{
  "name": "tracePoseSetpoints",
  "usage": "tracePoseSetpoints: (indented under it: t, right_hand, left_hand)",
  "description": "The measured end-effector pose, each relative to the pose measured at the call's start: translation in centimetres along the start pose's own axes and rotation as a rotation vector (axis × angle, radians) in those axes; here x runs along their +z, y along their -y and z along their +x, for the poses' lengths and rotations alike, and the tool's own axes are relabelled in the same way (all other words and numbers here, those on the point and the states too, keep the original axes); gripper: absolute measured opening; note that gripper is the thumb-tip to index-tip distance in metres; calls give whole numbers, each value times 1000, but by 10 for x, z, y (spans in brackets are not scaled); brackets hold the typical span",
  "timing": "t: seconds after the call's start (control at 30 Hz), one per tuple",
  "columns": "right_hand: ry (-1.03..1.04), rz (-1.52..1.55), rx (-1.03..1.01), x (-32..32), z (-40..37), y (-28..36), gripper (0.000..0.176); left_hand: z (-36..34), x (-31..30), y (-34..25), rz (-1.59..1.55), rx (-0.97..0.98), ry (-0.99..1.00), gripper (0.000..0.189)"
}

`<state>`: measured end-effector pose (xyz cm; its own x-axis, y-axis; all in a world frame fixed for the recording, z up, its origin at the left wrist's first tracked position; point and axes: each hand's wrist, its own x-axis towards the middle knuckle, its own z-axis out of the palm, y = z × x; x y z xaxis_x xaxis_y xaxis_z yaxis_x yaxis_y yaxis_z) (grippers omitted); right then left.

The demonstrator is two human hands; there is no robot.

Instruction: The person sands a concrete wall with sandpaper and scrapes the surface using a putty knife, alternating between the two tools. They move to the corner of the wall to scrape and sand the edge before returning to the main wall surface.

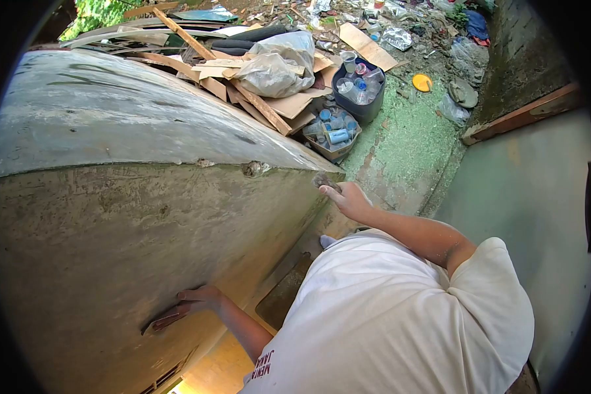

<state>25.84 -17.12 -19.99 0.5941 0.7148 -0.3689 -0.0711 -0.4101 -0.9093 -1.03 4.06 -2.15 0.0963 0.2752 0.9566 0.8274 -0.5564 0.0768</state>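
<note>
My right hand point(348, 199) is closed around a small, rough grey-brown piece point(326, 182) near the outer corner of the wall. What exactly this piece is cannot be made out. Lower left, my left hand point(194, 305) rests against the stained plaster wall point(111, 243), its fingers stretched out and partly in shadow. No separate object shows clearly under those fingers. A white shirt point(400, 308) with red lettering covers my body.
Beyond the wall corner stand a dark bin point(343, 98) and a box point(333, 153), both holding plastic containers. Wood, cardboard and a plastic bag point(272, 72) are piled on the ledge's far side. A yellow lid point(422, 83) lies on the ground; a pale panel point(525, 190) stands right.
</note>
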Motion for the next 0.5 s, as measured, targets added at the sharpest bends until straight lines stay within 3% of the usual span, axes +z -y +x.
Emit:
tracePoseSetpoints:
  t: [0.13, 0.2, 0.3, 0.5]
  right_hand:
    - [-31, -22, -3, 3, 9, -9, 68]
    - [-88, 1, -131, 14, 31, 14, 68]
    - [-19, 46, -106, 12, 17, 36, 68]
    - [-19, -30, 8, 6, 8, -8, 69]
  left_hand:
    - [-2, -1, 1, -53, -30, 7, 81]
    - [-4, -1, 1, -80, -44, 14, 82]
    - [-3, -1, 3, -121, -56, 25, 83]
    - [-4, -1, 3, -199, -97, 26, 86]
